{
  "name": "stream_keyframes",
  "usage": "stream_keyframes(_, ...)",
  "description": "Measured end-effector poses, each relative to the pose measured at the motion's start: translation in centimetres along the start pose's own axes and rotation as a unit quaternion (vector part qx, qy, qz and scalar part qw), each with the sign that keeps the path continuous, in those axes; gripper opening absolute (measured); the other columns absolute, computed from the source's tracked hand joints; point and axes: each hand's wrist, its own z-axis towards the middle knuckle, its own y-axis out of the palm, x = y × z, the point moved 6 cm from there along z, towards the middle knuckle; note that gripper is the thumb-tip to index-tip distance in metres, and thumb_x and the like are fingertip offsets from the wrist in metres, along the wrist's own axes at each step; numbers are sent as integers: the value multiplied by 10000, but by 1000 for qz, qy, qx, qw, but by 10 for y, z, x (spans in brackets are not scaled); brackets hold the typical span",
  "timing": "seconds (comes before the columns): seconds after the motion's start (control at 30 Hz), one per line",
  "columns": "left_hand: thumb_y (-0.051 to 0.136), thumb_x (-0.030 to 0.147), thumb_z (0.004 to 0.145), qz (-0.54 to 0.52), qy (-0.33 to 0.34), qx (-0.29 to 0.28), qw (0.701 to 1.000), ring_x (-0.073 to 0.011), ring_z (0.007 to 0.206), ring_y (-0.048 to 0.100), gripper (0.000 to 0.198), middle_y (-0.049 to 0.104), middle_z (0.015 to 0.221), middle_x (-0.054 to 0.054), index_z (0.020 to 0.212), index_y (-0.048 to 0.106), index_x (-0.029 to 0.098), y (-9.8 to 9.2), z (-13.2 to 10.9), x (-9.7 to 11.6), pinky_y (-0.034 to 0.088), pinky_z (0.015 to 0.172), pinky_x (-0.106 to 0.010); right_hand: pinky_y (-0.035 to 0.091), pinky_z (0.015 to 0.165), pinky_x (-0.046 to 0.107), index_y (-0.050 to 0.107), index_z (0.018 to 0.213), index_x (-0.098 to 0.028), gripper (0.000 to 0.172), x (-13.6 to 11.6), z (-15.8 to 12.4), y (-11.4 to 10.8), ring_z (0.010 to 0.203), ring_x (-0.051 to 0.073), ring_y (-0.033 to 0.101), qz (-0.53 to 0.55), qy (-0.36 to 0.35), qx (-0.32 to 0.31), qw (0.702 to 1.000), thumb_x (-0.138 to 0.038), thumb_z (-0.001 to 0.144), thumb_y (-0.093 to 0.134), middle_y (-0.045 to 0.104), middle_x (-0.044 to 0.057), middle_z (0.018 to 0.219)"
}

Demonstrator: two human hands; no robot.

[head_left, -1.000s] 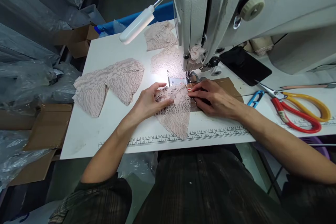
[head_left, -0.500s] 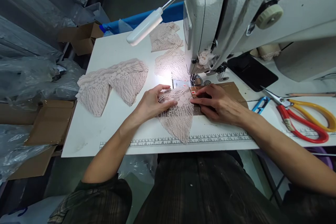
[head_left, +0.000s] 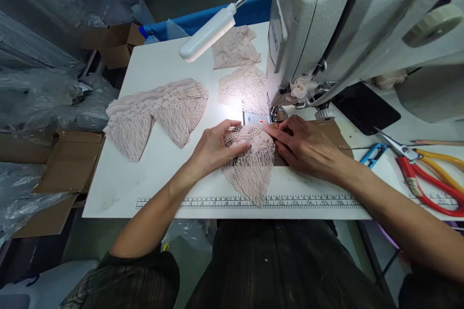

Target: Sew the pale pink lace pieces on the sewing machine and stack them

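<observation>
A piece of pale pink lace lies on the white sewing table, its top edge under the needle area of a grey-white sewing machine. My left hand rests flat on the lace's left side, fingers stretched out and pressing it down. My right hand lies on the lace's right edge and on a brown cardboard guide, its fingertips pressed together at a small red-marked tag just before the presser foot.
A stack of lace pieces lies to the left, more lace behind the needle. A white gooseneck lamp hangs above. Red and yellow scissors, blue snips and a black phone are at right. A ruler strip runs along the front edge.
The view has dropped closer to the machine. Both hands have pushed the lace slightly forward toward the needle; my right fingertips now sit nearer the presser foot.
</observation>
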Motion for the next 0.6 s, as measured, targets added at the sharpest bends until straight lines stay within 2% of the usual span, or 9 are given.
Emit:
stream_keyframes(0.13,782,455,810,27,6,16,999,-126,627,608,498,724,799,8,1222,682,193,0,-1,5,508,639,-269,535,808,465,602,1354,-141,434,-3,-1,3,936,285,561,-39,-5,-1,999,-198,981,387,610,177,1063)
stream_keyframes(0.3,762,397,815,57,10,29,998,-107,576,564,470,710,772,15,1221,679,174,-2,-1,8,476,600,-259,515,819,482,580,1372,-109,438,-9,-4,4,965,315,548,-88,-11,-17,996,-182,975,411,608,193,1056)
stream_keyframes(0.5,796,472,794,20,2,21,1000,-105,566,552,524,708,770,18,1224,681,196,-1,-1,4,469,569,-250,520,831,480,584,1375,-140,435,-9,-3,7,946,297,549,-93,12,-16,995,-208,979,416,612,181,1053)
stream_keyframes(0.6,763,456,839,-2,-14,25,1000,-92,550,540,439,708,769,15,1187,702,196,0,-1,3,455,547,-232,532,849,486,593,1376,-147,438,-7,-3,6,934,284,570,-64,13,-10,998,-201,975,427,614,176,1064)
